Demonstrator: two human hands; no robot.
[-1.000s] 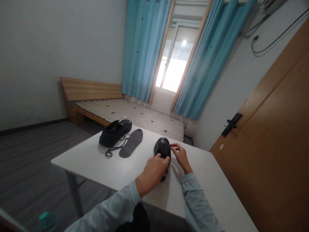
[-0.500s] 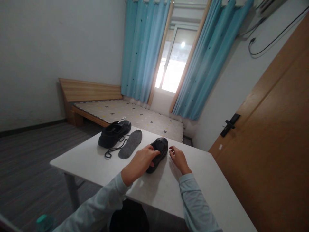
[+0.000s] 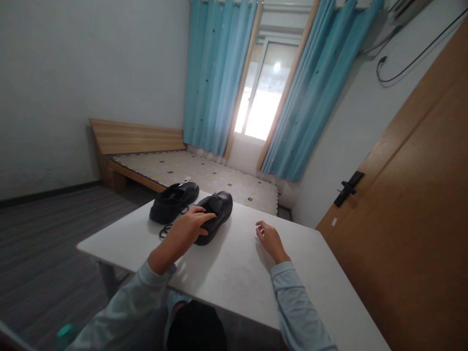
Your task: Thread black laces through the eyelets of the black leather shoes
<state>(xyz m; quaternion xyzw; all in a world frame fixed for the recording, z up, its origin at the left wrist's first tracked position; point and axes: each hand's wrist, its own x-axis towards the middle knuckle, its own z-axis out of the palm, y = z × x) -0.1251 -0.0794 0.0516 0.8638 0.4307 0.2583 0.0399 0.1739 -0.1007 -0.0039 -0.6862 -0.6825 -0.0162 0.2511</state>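
Two black shoes stand on one white bench (image 3: pixel 237 273): the first shoe (image 3: pixel 174 201) at centre left of the frame, the second shoe (image 3: pixel 218 208) just to its right. One black lace (image 3: pixel 165 230) shows below the first shoe. Two hands are in view: the left hand (image 3: pixel 192 225) on the second shoe and the right hand (image 3: pixel 268 238) at centre. One bed (image 3: pixel 190 170) occupies the middle left. Two blue curtains hang at the top: the left curtain (image 3: pixel 217 73) and the right curtain (image 3: pixel 314 92). One window (image 3: pixel 265 92) sits between them. One wooden door (image 3: pixel 409 204) fills the right side, carrying one black handle (image 3: pixel 350 187).
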